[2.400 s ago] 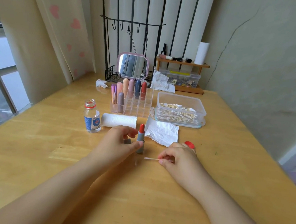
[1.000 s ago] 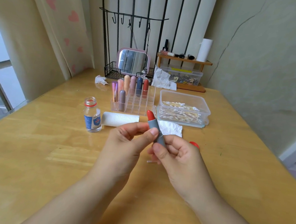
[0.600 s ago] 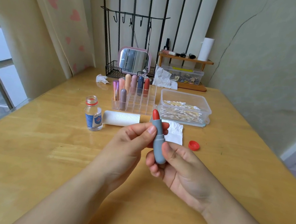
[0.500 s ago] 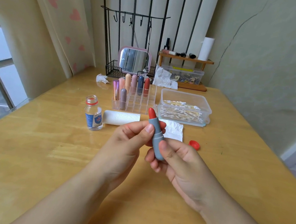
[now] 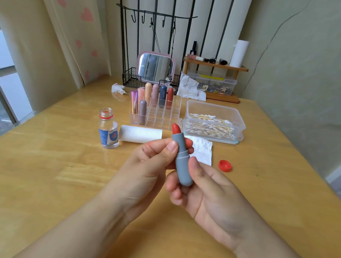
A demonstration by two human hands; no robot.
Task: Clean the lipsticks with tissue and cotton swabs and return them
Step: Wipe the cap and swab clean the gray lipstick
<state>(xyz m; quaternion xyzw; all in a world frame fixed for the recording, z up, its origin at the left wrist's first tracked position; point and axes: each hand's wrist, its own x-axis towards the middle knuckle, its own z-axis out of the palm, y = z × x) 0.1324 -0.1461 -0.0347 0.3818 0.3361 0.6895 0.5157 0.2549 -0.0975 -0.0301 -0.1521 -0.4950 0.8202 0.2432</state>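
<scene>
1. You hold the uncapped grey lipstick tube with its red bullet (image 5: pixel 182 157) above the middle of the wooden table (image 5: pixel 43 171), tilted slightly left.
2. Your left hand (image 5: pixel 149 167) pinches the upper barrel between thumb and fingers; your right hand (image 5: pixel 205 190) has thumb and curled fingers clamped round the base.
3. Bare tabletop lies near you and to both sides.
4. Just behind the tube lie a flat white tissue (image 5: pixel 201 150) and a white paper roll (image 5: pixel 140 134).
5. Further back stand the clear acrylic organizer (image 5: pixel 166 118) of capped lipsticks and the clear plastic box of cotton swabs (image 5: pixel 214 121).
6. An open clear bottle (image 5: pixel 107 131) stands left; its red cap (image 5: pixel 225 165) lies right.
</scene>
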